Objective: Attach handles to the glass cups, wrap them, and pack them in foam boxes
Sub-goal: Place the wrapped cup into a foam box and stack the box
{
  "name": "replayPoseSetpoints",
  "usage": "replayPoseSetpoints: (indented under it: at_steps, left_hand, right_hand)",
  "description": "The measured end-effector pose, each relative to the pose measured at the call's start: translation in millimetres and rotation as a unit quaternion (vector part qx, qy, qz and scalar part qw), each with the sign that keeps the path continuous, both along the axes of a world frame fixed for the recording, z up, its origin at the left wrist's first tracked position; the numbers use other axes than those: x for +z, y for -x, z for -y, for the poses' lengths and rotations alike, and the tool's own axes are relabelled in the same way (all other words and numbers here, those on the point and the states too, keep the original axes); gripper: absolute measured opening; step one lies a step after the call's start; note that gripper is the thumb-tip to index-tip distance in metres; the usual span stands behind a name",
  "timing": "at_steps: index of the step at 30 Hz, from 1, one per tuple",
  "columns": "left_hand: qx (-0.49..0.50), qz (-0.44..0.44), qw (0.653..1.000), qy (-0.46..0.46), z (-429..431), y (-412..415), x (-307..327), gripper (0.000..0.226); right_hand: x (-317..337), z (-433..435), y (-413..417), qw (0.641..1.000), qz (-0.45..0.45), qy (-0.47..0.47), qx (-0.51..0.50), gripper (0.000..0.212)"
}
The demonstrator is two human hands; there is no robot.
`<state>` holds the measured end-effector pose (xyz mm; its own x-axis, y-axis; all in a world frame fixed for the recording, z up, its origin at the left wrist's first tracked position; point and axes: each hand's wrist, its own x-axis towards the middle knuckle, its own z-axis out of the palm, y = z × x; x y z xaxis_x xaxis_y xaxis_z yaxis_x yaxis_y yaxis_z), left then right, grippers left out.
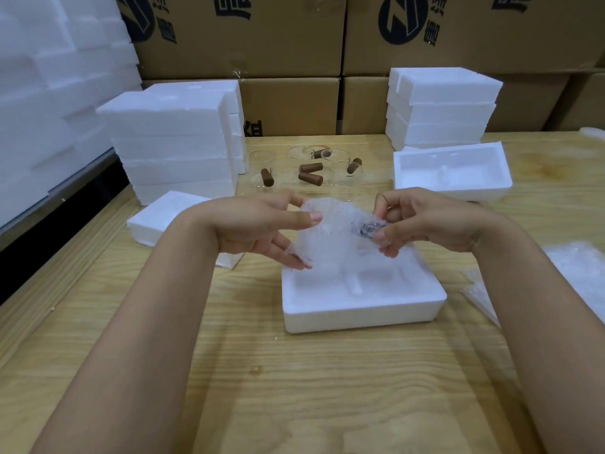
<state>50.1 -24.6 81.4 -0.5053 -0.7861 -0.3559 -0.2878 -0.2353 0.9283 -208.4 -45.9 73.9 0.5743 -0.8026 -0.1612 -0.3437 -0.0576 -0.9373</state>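
Head view, one frame. Item: wrapped cup [340, 231], a clear bundle in bubble wrap with a dark handle showing through on its right side; held in the air above the far half of the open foam box [363, 309], between both hands. Left hand [258, 227]: thumb laid along the bundle's upper left edge, fingers under its lower left side, grasping the wrap. Right hand [422, 224]: fingertips pinched on the wrap at the dark handle, thumb on top. Foam box: white, lidless, with moulded recesses and a small central rib, lying flat on the wooden table [294, 388] directly below the hands. Behind the hands, mid-table: several bare glass cups [299, 154], hard to count since they are clear, with brown handles [310, 178] lying among them, some loose, some tilted inside or against cups. Right of these: a second open foam tray [453, 175], and behind it a stack of foam lids [442, 106]. Left: a taller foam stack [173, 149] and a single foam piece [163, 214] near the left wrist. Right edge of table: bubble wrap sheets [579, 276], lying flat. Rear: cardboard cartons [288, 37] with dark print, stacked against the table's far edge.
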Motion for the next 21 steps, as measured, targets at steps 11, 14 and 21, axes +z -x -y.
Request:
replayPoseSetpoints:
  at_steps: [11,14,21]
  left_hand:
    - [0.101,0.113,0.978,0.145,3.0,5.1,0.5,0.033]
    - [0.098,0.155,0.971,0.154,0.6,3.9,9.1,0.03]
    - [0.08,0.244,0.955,0.151,-7.3,4.3,19.1,0.08]
  right_hand:
    - [-6.2,6.5,-7.9,0.991,0.022,0.093,-0.09,0.018]
    - [-6.7,5.9,-8.8,0.992,0.034,0.085,-0.082,0.016]
    - [-8.6,4.4,-13.6,0.996,0.018,0.06,-0.071,0.016]
